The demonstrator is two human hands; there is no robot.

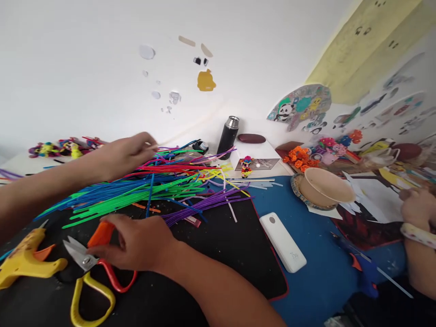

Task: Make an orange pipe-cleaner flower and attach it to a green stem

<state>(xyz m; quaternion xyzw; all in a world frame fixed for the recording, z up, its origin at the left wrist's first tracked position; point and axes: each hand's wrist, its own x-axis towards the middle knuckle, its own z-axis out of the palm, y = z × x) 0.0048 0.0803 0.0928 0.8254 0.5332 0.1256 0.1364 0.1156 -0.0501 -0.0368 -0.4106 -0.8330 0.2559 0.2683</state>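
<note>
My left hand (131, 154) reaches over the pile of pipe cleaners, its fingers closed on one end of a pale pipe cleaner (190, 128), blurred against the white wall. Under it lie red, blue, green (136, 200) and purple pipe cleaners (207, 204). Lower down, my right hand (139, 243) pinches an orange piece (101, 235) whose kind I cannot make out. Right beside those fingers, scissors (86, 262) with one red and one yellow handle lie with parted blades on the black mat (163, 295).
A yellow glue gun (30, 261) lies at the left. Toward the right are a white power bank (283, 243), a bowl (327, 186), a black thermos (228, 138) and a small figure (246, 167). Another person's hand (417, 206) works at the far right near a blue glue gun (366, 274).
</note>
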